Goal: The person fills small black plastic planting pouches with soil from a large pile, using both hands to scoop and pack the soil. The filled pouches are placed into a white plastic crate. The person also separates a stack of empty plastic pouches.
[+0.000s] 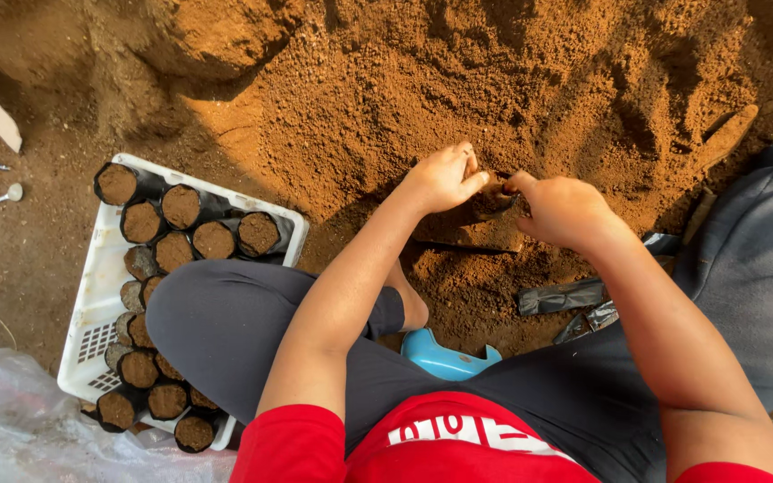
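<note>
Left hand [443,177] and right hand [561,211] are both curled around the mouth of a small black nursery bag [485,224], pinching its rim from either side. The bag sits against the foot of the big reddish soil heap [458,80], partly sunk into it, between the two hands. Just right of the right wrist, empty black bags [565,297] lie flat on the dirt. By the left knee, a white plastic crate [96,277] holds rows of soil-filled bags [181,207]. Below the hands, a blue stool edge [445,360] peeks out. Crumpled clear plastic sheet [20,420] lies in the lower left corner.
</note>
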